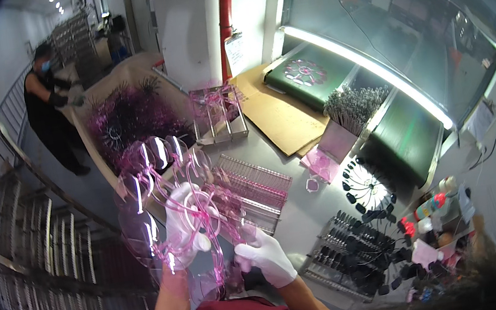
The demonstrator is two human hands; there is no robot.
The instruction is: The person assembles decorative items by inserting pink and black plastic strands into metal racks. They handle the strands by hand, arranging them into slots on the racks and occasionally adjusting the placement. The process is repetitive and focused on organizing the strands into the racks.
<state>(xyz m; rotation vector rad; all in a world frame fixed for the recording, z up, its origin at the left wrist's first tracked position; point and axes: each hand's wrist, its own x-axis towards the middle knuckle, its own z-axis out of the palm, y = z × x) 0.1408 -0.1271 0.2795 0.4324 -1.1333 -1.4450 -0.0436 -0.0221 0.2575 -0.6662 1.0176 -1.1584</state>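
Note:
My left hand (183, 224), in a white glove, grips a pink plastic sprue ring (204, 214) by its hub. Clear rounded lens-like pieces (138, 229) stand out around the ring on thin pink stems. My right hand (264, 255), gloved in white too, is at the ring's lower right edge with its fingers curled in; what they pinch is hidden. Just beyond both hands lies a wire rack (258, 185) on the metal table (297, 211), with pink pieces on its left part.
A large tan bin (88, 136) holds dark and purple sprues; a masked person (45, 107) stands beside it. Metal racks (42, 266) stand left. To the right are a rack of black pieces (344, 252), a black-tipped ring (369, 185), green conveyor belts (408, 142) and cardboard (280, 112).

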